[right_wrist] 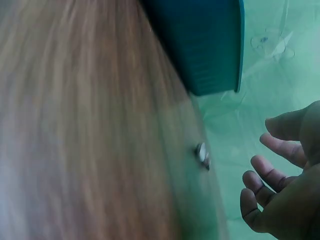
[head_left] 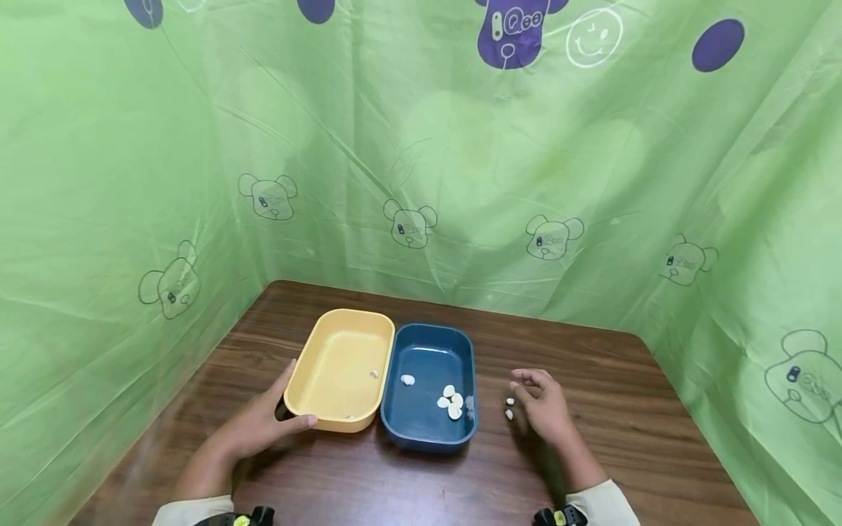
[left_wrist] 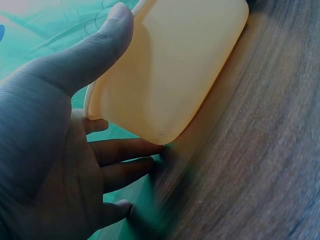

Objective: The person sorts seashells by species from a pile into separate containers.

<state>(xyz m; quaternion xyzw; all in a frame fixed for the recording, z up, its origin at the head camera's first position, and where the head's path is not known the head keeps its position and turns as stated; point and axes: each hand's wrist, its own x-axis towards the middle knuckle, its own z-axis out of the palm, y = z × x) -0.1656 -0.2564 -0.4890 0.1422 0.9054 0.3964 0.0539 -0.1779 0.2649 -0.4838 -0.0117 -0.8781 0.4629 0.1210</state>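
Note:
My left hand (head_left: 260,424) grips the near left corner of a yellow plastic bin (head_left: 338,358), thumb on its front wall and fingers along its left side. One small shell-like piece (head_left: 373,374) lies inside, with a bit of another by the near wall. Touching the bin's right side is a dark blue bin (head_left: 421,420) holding several white shell-like pieces (head_left: 454,412). To its right, two small pieces (head_left: 509,414) lie on the table. Beside them hovers my right hand (head_left: 547,409), fingers loosely bent, with nothing visible between them; the right wrist view (right_wrist: 285,175) shows the same.
Both bins stand on a dark wood-grain table (head_left: 592,365) with rounded far corners. Green printed curtains (head_left: 460,168) hang close behind it and on both sides.

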